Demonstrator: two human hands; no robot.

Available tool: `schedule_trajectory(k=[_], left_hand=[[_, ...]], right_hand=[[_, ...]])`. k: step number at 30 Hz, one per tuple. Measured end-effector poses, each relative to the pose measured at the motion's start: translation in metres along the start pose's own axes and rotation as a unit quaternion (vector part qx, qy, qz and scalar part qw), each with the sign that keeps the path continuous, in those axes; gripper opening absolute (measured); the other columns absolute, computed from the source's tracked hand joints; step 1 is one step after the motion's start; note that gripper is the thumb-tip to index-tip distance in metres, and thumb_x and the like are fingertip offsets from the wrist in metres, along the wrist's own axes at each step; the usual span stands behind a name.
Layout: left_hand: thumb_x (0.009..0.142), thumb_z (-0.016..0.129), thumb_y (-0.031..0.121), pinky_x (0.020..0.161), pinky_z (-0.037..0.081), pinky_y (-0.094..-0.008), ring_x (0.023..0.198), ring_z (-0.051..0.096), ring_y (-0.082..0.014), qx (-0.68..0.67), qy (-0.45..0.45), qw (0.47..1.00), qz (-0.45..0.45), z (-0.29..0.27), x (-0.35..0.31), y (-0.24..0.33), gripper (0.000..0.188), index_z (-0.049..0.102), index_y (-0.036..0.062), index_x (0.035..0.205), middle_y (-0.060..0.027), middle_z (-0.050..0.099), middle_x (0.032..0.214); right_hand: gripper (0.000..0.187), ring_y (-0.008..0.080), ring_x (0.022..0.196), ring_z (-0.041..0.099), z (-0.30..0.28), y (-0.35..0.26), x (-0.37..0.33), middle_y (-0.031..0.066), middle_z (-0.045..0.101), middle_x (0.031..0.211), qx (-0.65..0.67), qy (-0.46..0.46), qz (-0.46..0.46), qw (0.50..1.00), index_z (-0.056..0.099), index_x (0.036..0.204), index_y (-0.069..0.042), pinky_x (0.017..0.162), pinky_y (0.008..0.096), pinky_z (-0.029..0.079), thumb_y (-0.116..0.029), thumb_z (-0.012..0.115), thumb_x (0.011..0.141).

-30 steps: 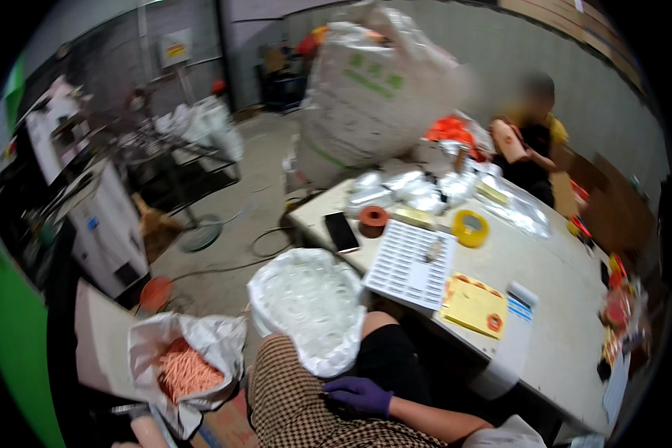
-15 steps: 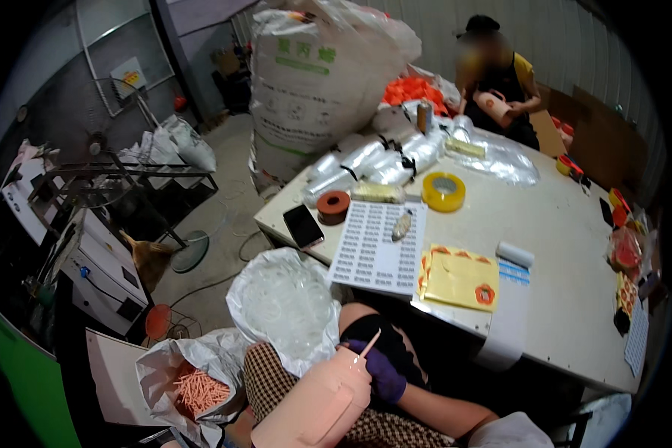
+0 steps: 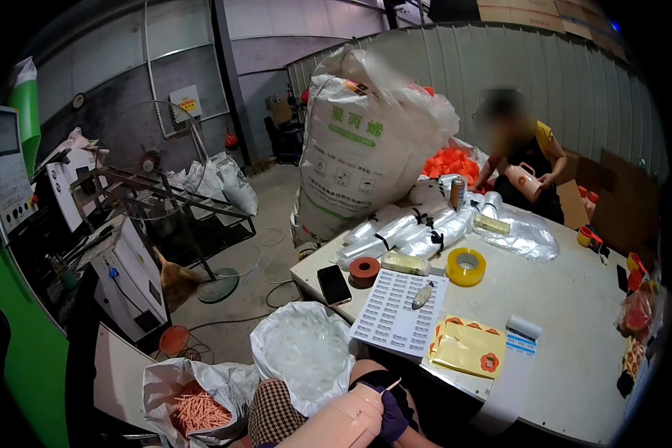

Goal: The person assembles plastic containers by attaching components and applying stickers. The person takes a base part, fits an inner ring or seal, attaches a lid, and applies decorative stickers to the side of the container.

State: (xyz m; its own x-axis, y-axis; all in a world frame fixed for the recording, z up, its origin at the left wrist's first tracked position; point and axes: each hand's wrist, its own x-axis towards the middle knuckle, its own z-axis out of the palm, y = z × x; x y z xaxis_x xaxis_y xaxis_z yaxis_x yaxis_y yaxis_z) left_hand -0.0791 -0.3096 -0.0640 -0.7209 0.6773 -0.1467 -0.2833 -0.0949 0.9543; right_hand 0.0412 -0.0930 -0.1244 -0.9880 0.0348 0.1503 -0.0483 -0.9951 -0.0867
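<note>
A pale pink plastic jug (image 3: pixel 341 418) lies tilted across my lap at the lower edge, its near end cut off by the picture. My right hand (image 3: pixel 393 420), in a purple glove, is closed around the jug's far end. Beside those fingers a thin pink stick (image 3: pixel 393 385) juts up from the jug. My left hand is out of sight. To the left of my knee, a white sack (image 3: pixel 157 384) holds many similar pink sticks (image 3: pixel 198 410). Clear plastic rings (image 3: pixel 304 352) fill another white bag (image 3: pixel 260 337) by the table.
On the white table (image 3: pixel 552 358) are yellow tape (image 3: pixel 466 266), a phone (image 3: pixel 334 285), a label sheet (image 3: pixel 387 317), yellow packets (image 3: pixel 464 349) and rolled clear bags (image 3: pixel 384 233). A big white sack (image 3: pixel 351 168) stands behind. Across the table a person (image 3: pixel 541 160) holds a pink jug (image 3: pixel 523 181).
The view has tilted up, so the table and my lap sit lower in the picture. My right hand stays at the jug's far end. The stick now shows shorter.
</note>
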Motion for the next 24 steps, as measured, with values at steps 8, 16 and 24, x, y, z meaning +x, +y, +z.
schedule_trajectory(k=[8, 16, 24], left_hand=[[0.096, 0.059, 0.029, 0.111, 0.036, -0.0368, 0.127, 0.045, -0.027, -0.051, -0.023, 0.998, -0.003, 0.0, 0.024, -0.003, 0.063, 0.034, -0.0014, 0.145, -0.0171, 0.045, 0.137], [0.099, 0.055, 0.027, 0.11, 0.038, -0.0368, 0.124, 0.048, -0.026, -0.096, -0.034, 0.995, -0.015, -0.007, 0.033, -0.01, 0.056, 0.037, -0.0014, 0.143, -0.0164, 0.049, 0.133], [0.101, 0.052, 0.026, 0.108, 0.04, -0.0367, 0.12, 0.051, -0.0251, -0.125, -0.046, 0.991, -0.012, -0.025, 0.027, -0.014, 0.05, 0.041, -0.0014, 0.141, -0.0157, 0.052, 0.129]], right_hand=[[0.04, 0.021, 0.13, 0.054, 0.001, 0.005, 0.002, 0.0089, 0.06, 0.137, -0.166, 0.142, -0.028, 0.975, 0.055, 0.141, -0.01, 0.114, 0.0401, 0.041, -0.029, 0.05, 0.106], [0.047, 0.0125, 0.119, 0.056, 0.001, 0.006, -0.002, 0.0043, 0.06, 0.132, -0.28, 0.06, -0.082, 0.955, 0.049, 0.147, -0.006, 0.105, 0.0309, 0.046, -0.025, 0.055, 0.104], [0.049, 0.0181, 0.124, 0.058, 0.003, 0.015, 0.004, 0.0073, 0.061, 0.134, -0.11, 0.019, -0.038, 0.993, 0.05, 0.145, -0.008, 0.108, 0.0393, 0.047, -0.034, 0.055, 0.103]])
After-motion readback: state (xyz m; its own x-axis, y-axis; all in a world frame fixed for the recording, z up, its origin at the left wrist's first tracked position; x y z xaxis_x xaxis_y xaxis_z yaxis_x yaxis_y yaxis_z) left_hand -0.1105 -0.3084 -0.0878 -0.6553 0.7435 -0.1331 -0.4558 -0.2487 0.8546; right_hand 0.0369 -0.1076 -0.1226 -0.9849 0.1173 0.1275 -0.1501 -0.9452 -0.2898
